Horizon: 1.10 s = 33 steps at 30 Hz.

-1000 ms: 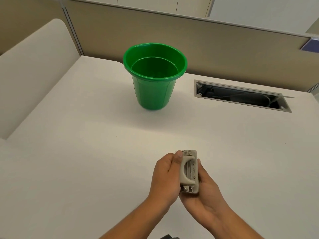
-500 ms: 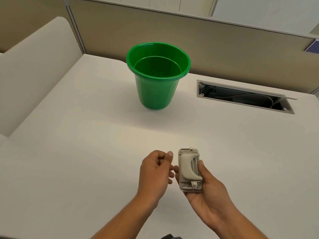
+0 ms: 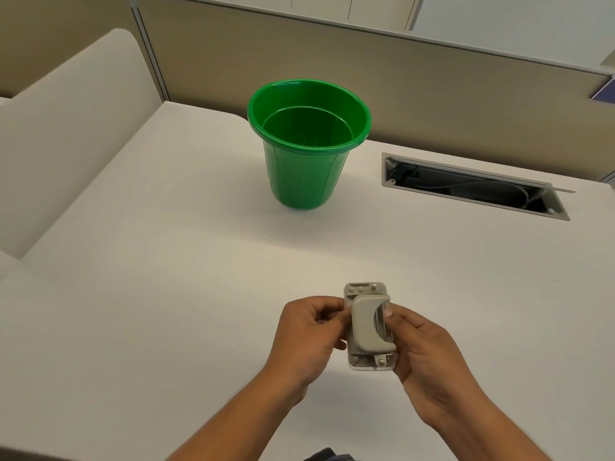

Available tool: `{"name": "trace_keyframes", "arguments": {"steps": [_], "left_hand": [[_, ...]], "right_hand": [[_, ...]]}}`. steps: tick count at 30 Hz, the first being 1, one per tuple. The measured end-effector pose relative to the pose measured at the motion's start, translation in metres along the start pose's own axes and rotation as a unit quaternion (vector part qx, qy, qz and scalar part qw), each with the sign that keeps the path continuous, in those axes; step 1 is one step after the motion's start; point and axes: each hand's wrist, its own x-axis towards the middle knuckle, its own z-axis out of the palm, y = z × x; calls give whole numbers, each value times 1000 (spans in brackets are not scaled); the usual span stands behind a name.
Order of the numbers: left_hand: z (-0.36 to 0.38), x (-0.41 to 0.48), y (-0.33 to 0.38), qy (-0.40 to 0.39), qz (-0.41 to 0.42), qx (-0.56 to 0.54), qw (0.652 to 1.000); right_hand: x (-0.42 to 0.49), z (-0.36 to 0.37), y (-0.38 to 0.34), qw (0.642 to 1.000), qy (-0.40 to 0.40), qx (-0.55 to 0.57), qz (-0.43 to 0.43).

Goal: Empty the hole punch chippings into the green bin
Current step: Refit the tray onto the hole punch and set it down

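Both hands, left and right, are closing on the grey hole punch near the desk's front edge, its long axis pointing toward the green bin standing well apart at the back.

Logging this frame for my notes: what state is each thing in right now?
Green bin: upright on the desk, open-topped.
Hole punch: held above the desk, lever side up.
Left hand: gripping the punch's left edge.
Right hand: cradling the punch.
Cable hatch: open.
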Motion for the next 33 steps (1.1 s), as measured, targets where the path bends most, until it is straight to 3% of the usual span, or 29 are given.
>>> {"name": "trace_keyframes", "arguments": {"steps": [12, 20, 33], "left_hand": [[1, -4, -1, 0, -14, -3, 1000], [-8, -3, 12, -82, -46, -77, 993], [-9, -6, 13, -47, -51, -103, 992]], "right_hand": [[-4, -4, 1, 1000, -5, -22, -22], [-9, -6, -13, 998, -66, -17, 17], [-15, -1, -10, 994, -88, -65, -12]]}}
